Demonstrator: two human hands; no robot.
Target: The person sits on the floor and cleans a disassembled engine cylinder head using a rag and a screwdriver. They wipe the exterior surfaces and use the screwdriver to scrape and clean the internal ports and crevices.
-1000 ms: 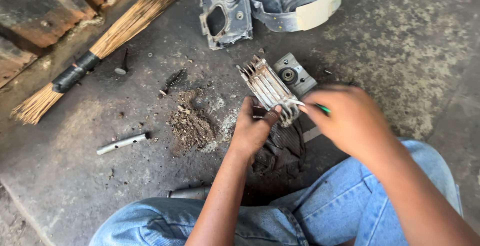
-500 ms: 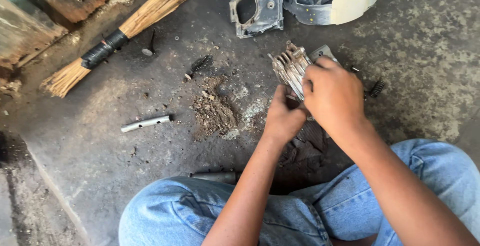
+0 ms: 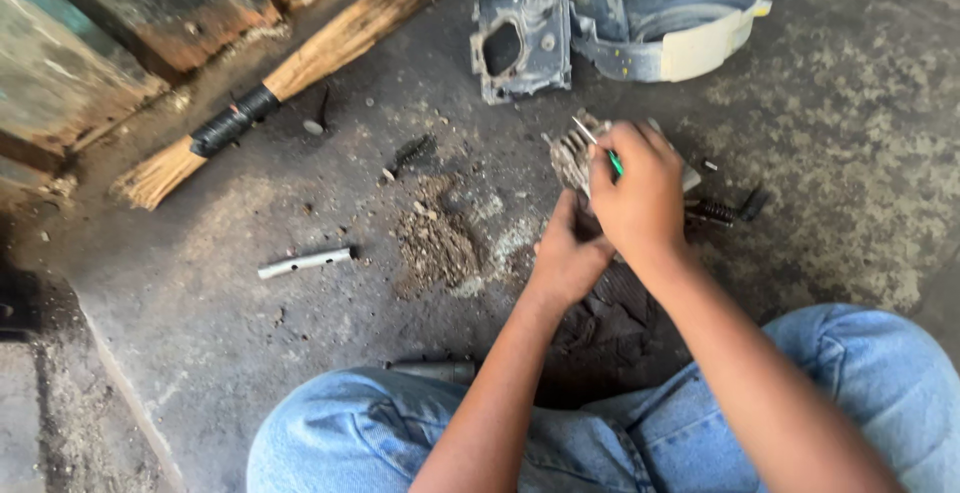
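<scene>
So the right hand [image 3: 637, 196] has slid back up over the top of the grimy finned metal engine cylinder [image 3: 572, 156] since a moment ago, fist closed around a thin green-handled pick tool [image 3: 600, 149] that now pokes into the fins. The left hand [image 3: 566, 256] still clamps the cylinder's lower end on the concrete floor [image 3: 250, 353], beside the scraped-out pile of dirt [image 3: 437, 246], so the fin-cleaning looks ongoing.
</scene>
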